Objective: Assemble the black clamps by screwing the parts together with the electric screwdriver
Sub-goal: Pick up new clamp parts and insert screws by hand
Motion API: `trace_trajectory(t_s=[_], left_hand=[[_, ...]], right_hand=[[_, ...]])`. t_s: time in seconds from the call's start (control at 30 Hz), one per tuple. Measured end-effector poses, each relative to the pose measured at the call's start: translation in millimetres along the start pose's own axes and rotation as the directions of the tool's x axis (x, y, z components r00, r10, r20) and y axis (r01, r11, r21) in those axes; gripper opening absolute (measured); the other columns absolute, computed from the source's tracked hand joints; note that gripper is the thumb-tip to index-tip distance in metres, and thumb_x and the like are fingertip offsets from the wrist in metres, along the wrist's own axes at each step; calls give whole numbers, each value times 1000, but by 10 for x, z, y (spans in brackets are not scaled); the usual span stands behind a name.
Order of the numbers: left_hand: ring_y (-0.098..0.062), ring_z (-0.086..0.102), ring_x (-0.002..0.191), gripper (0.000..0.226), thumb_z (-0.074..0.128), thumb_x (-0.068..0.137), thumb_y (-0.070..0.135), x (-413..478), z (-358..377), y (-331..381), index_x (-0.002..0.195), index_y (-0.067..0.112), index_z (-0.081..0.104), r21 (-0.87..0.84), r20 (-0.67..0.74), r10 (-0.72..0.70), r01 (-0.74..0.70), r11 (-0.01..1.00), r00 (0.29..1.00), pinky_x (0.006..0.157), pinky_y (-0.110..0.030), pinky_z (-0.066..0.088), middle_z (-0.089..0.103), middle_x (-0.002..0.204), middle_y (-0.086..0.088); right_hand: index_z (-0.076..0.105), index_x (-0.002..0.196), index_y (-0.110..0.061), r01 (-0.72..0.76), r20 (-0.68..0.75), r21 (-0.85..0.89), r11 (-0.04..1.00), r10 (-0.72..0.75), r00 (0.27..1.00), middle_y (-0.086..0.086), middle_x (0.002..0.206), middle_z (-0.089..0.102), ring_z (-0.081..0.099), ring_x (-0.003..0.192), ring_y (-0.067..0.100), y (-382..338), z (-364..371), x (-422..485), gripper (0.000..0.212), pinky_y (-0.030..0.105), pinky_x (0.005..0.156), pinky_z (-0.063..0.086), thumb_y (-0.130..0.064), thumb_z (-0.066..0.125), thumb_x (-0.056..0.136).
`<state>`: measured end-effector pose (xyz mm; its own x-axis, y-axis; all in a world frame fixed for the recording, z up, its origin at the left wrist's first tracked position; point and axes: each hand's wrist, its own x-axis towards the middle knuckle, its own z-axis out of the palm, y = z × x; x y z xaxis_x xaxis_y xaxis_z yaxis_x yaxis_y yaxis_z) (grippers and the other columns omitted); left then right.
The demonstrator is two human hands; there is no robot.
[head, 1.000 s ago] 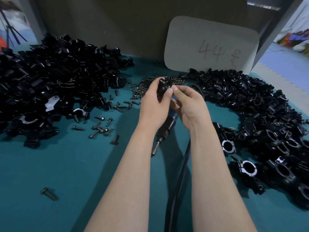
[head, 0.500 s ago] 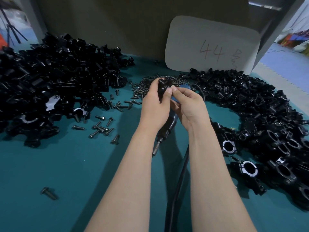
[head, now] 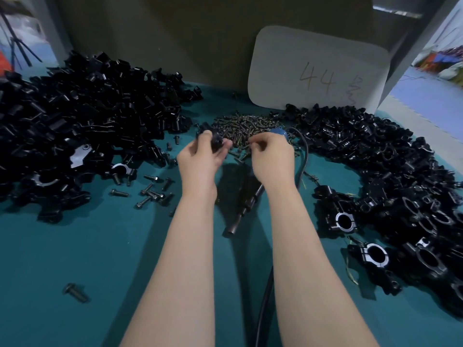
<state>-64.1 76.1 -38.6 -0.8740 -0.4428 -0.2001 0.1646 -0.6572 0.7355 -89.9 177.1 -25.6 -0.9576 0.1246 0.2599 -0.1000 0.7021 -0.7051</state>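
Deep teal covers the table (head: 75, 259). The heap of clamp parts (head: 75, 116) on the left is glossy black, as is the clamp piece (head: 215, 142) in the left hand (head: 203, 159). The clamps (head: 375, 159) on the right are black with bright silvery bores. The screws (head: 245, 126) look dark gunmetal. The screwdriver (head: 246, 194) is black with a blue cap, and its cable (head: 265, 296) is black. The board (head: 318, 68) is pale grey, with "44" written in reddish brown.

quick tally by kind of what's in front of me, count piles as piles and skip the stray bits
piles of clamp parts: 2, left pile, right pile
screw pile: 1
electric screwdriver: 1
clamp part held in left hand: 1
card marked 44: 1
total: 6
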Motion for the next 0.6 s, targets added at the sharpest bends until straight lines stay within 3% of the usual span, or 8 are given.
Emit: trace_trajectory(t_s=[0.1,0.2,0.27,0.4,0.47,0.53,0.6], left_hand=[[-22,69,72,12,54,97,12,17,-27,34,95,0,55,-131,-34,-68,63,989,997,71,-23,59,65,94,-23],[-23,67,78,11,54,97,11,7,-34,19,94,0,55,-154,-46,-86,78,985,995,76,-26,60,62,102,-25],[-23,66,76,12,53,98,10,6,-36,6,89,2,55,-139,-50,-85,77,987,995,75,-25,60,61,105,-26],[-20,67,74,12,55,97,11,9,-36,-14,87,5,56,-102,-59,-77,71,992,995,74,-23,59,59,122,-30],[-20,66,73,11,55,98,11,6,-26,-23,88,6,55,-115,-55,-84,77,990,995,74,-24,59,59,123,-30],[-19,66,71,11,54,98,12,13,-25,-30,88,6,54,-124,-58,-90,83,989,994,73,-23,59,60,121,-30],[-18,66,70,13,53,98,12,27,-31,-33,87,6,54,-128,-56,-90,82,988,994,72,-22,59,62,112,-27]], right_hand=[[67,110,-13,49,106,-285,957,-19,994,13,111,65,52,108,28,-105,173,73,26,33,86,44,-7,50,91],[54,88,-13,52,183,-519,853,51,982,17,115,59,39,120,33,-213,311,82,6,38,98,30,-8,54,85],[41,75,-17,79,186,-597,798,43,982,14,112,62,36,121,31,-206,397,74,16,39,98,25,-10,53,81],[36,66,-18,89,199,-623,777,47,979,11,107,63,37,120,30,-195,469,88,22,40,98,24,-13,52,80],[40,68,-17,97,203,-626,774,41,978,11,109,63,37,120,30,-205,460,93,18,40,98,24,-14,52,81],[51,84,-18,100,191,-631,769,29,981,12,116,60,38,121,30,-184,455,97,5,40,99,24,-14,51,83],[58,102,-18,95,180,-658,747,34,983,13,124,55,37,122,31,-145,454,98,21,40,101,24,-14,52,82]])
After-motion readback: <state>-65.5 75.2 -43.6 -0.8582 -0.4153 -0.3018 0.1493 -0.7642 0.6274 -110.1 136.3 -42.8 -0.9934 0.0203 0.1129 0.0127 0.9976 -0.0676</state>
